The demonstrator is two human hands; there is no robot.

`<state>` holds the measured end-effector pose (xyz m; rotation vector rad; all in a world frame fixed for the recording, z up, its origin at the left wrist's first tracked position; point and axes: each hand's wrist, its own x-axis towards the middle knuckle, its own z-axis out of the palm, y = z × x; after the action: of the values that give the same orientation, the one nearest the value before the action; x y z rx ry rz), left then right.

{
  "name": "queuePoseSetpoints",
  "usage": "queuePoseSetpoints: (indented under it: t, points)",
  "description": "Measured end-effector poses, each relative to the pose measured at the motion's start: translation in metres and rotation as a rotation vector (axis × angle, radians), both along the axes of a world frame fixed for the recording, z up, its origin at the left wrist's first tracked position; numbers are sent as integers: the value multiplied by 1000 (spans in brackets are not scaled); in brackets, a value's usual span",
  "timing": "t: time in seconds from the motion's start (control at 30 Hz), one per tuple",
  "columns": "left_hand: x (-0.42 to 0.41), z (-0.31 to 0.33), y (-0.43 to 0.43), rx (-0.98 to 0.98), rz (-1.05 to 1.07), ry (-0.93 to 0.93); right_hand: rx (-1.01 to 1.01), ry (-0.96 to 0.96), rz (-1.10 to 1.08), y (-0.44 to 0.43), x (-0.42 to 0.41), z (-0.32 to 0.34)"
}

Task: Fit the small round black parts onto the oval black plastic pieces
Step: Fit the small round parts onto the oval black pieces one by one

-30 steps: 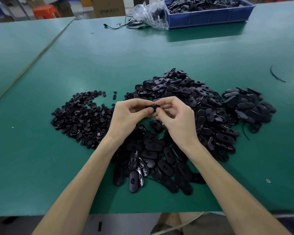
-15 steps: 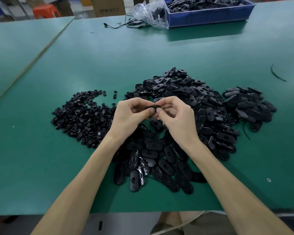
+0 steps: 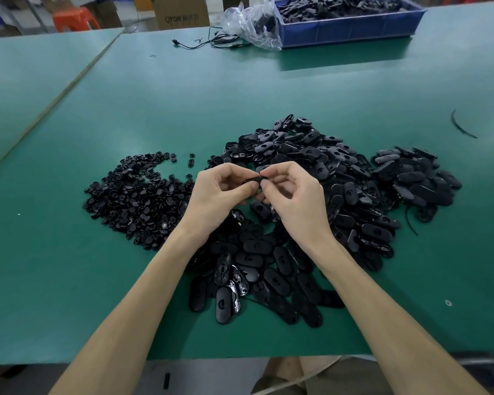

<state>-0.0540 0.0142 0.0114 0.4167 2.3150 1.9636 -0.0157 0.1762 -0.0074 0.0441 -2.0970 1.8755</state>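
Observation:
Both my hands meet above the middle pile and pinch one oval black piece [image 3: 253, 182] between them. My left hand [image 3: 220, 195] grips its left end with thumb and curled fingers. My right hand [image 3: 294, 195] pinches its right end; whether a small round part sits under those fingertips is hidden. A heap of small round black parts [image 3: 137, 195] lies to the left. A large pile of oval black pieces [image 3: 311, 172] spreads behind and below my hands, reaching toward the table's near edge.
A smaller separate pile of oval pieces [image 3: 417, 178] lies at the right. A blue bin [image 3: 348, 29] of black parts, a clear plastic bag [image 3: 248, 21] and a black cable [image 3: 211, 42] stand at the far edge. A black strip [image 3: 459, 125] lies far right on the green table [image 3: 69, 280].
Both hands have stayed together over the pile, with only small finger shifts on the oval piece.

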Motion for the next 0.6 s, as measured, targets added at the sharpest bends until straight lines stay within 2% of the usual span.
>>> queuePoseSetpoints:
  t: [0.27, 0.5, 0.6]
  points:
    - [2, 29, -1, 50, 106, 9, 73, -50, -48, -1, -4, -2]
    - [4, 80, 90, -190, -269, 116, 229, -64, -36, 3, -4, -9]
    - [-2, 69, 150, -270, -305, 129, 11, -44, 78, 3, 0, -4]
